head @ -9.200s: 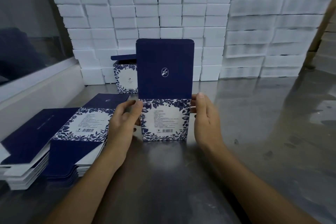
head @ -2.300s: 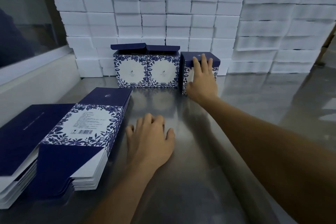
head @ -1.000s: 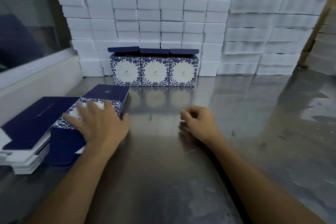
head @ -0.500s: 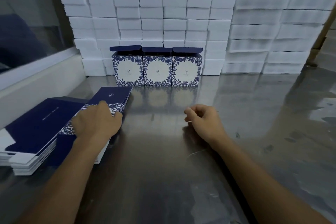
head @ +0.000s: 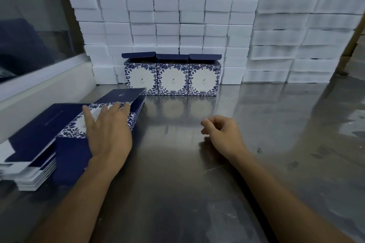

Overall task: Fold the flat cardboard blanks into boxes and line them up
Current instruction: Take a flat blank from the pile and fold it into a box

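Note:
Three folded blue-and-white floral boxes (head: 172, 77) stand side by side at the back of the steel table (head: 177, 183), their navy lids ajar. Two stacks of flat blanks (head: 37, 171) lie at the left. My left hand (head: 108, 130) lies across the top blank (head: 120, 95) of the nearer stack, fingers on top, thumb hidden at its right edge. That blank's far end is raised off the stack. My right hand (head: 223, 132) rests on the bare table to the right, fingers loosely curled, holding nothing.
A wall of stacked white foam blocks (head: 177, 16) rises right behind the boxes and runs to the right. A white ledge with a window (head: 39, 85) borders the table on the left. Bare steel stretches in front of and to the right of the boxes.
The third box has been set in line with the other two. My left hand went to the stack of blanks and the top blank's far end has now lifted. The right hand hardly moved.

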Available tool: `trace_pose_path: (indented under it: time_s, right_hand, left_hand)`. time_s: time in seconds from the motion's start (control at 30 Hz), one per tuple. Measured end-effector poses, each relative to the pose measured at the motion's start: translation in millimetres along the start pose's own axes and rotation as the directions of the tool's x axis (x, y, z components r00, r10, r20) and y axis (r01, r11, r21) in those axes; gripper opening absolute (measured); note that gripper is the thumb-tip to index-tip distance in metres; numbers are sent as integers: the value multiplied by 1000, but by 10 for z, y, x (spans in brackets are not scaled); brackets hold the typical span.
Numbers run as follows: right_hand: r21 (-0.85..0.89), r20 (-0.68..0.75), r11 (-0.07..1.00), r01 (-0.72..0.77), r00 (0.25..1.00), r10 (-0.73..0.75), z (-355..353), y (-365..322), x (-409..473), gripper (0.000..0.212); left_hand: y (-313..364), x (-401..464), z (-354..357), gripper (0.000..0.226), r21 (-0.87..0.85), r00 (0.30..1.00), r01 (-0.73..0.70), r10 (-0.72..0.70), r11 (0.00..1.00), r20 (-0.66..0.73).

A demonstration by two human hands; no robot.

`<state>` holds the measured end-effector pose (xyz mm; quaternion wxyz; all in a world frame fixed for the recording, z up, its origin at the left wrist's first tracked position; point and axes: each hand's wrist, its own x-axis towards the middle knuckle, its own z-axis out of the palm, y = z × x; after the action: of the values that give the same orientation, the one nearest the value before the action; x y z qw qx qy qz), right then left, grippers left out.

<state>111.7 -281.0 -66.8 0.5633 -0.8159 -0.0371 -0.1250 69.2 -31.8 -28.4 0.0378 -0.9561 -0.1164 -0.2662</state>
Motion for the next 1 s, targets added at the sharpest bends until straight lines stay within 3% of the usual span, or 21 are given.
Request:
trace_pose_path:
  time_s: [0.13,0.2,0.3,0.4,0.5,0.57,0.67,0.77,0.9,1.0]
  right_hand:
    - [9,9,999,49,999,-49,9,-37,-41,23]
    - [96,37,994,56,998,-59,12,-94,-54,21]
    - [381,238,907,-182,967,94,76,-242,-82,27]
    - [515,443,781,-354,889,111,201,-336,-175,34]
    - [627,481,644,-439,868,123,229,-365,-213,37]
    - [654,462,604,-455,873,157,216,-368,-212,36]
    - [660,329,610,-438,899,289,225,-311,-162,33]
    - [522,53,794,-311,941,334,144,-219,-49,34]
    - [157,-331,963,-220,907,262,-160,-58,138,35]
    - [46,-392,984,-171,903,175,-336,62,216,39]
  left_hand:
    - [92,-67,-153,65,-23,989,-22,19,1000,-144]
    - [203,-116,-209,68,-34,981,-89,82,995,-178]
    - [467,-248,-258,63,-43,948,-263,250,964,-198]
    - [724,-347,-235,58,-73,880,-462,446,884,-162]
    - [813,-365,-148,61,-185,796,-604,575,775,-188]
    - [788,-362,-105,56,-318,796,-603,580,731,-176]
    - [698,-346,-77,33,-508,823,-541,545,670,-158]
    - [583,-272,-83,27,-554,883,-459,427,694,-196]
    - [415,-150,-92,27,-551,941,-295,136,780,-311]
    - [370,-108,-80,28,-694,980,-127,-17,709,-196]
